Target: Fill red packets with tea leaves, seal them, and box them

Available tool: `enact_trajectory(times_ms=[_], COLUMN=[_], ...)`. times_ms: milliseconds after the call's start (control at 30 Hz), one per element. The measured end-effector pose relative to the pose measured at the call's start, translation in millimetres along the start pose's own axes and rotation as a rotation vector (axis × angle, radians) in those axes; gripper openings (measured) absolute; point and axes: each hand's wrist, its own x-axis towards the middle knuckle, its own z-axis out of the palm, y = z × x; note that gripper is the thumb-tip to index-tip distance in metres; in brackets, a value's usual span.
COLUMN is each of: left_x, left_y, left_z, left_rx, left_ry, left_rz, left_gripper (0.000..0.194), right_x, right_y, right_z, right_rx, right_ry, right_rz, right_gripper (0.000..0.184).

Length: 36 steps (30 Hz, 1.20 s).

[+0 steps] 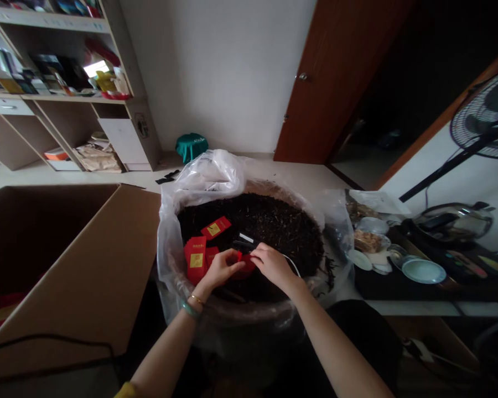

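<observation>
A small red packet (245,267) is pinched between my left hand (222,268) and my right hand (274,266), the fingers of both closed at its upper edge. Partly covered by my fingers, the packet's opening cannot be made out. Beneath is a large round container lined with clear plastic (171,237), filled with dark dried leaves (282,224) that look like tea. Left of my hands lies a stack of red packets with gold labels (196,261); another red packet (216,227) lies just beyond. A black device with a white strip (246,238) rests behind my fingers.
An open cardboard box (108,265) stands at left, with red packets (2,316) inside. At right, a low table holds a pale dish (423,271), bowls and a lidded pan (452,224). A standing fan (483,119) rises behind. A green-covered bin (191,146) stands by the wall.
</observation>
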Motion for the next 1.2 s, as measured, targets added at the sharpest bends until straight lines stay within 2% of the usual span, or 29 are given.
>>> enact_trajectory(times_ms=[67, 167, 233, 333, 433, 533, 633, 700, 800, 900, 967, 1100, 1200], left_x=[0.5, 1.5, 1.7, 1.0, -0.1, -0.7, -0.1, 1.0, 2.7, 3.7, 3.7, 3.1, 3.2], left_y=[0.5, -0.5, -0.1, 3.6, 6.7, 4.8, 0.5, -1.9, -4.2, -5.0, -4.2, -1.1, -0.3], left_z=[-1.1, -2.8, -3.8, -4.9, -5.5, -5.5, -5.2, -4.9, -4.1, -3.4, -3.2, -3.2, -3.2], left_rx=[-0.089, -0.172, -0.202, -0.262, -0.286, -0.303, -0.352, -0.376, -0.412, -0.445, -0.458, -0.467, -0.475], left_ry=[0.017, 0.054, 0.060, 0.024, -0.070, -0.167, -0.127, -0.071, -0.016, 0.011, 0.010, 0.021, 0.028], left_rz=[-0.017, -0.052, -0.078, -0.102, -0.104, -0.174, -0.261, -0.279, -0.283, -0.290, -0.294, -0.290, -0.305], left_gripper=[0.033, 0.036, 0.036, 0.038, 0.044, 0.042, 0.044, 0.045, 0.045, 0.046, 0.048, 0.051, 0.051], right_x=[3.0, 7.1, 9.1, 10.2, 11.2, 15.4, 24.6, 32.1, 41.9, 48.5, 52.3, 59.3, 61.4], right_y=[5.0, 12.0, 14.6, 12.4, 3.8, -1.8, 5.2, 16.6, 34.6, 42.6, 42.4, 45.7, 61.4], right_z=[9.8, 21.4, 24.8, 24.5, 23.8, 26.5, 30.1, 31.9, 35.0, 41.3, 46.8, 53.1, 46.8], right_rx=[0.136, 0.386, 0.490, 0.533, 0.538, 0.548, 0.562, 0.508, 0.211, -0.121, -0.231, -0.250, -0.053], right_ry=[0.109, 0.242, 0.242, 0.216, 0.218, 0.194, 0.151, 0.170, 0.194, 0.051, -0.038, -0.101, -0.043], right_rz=[-0.050, -0.006, 0.038, 0.029, 0.011, -0.007, 0.017, 0.073, 0.165, 0.213, 0.210, 0.235, 0.280], right_gripper=[0.014, 0.021, 0.017, 0.005, 0.006, 0.007, 0.013, 0.020, 0.027, 0.048, 0.055, 0.046, 0.037])
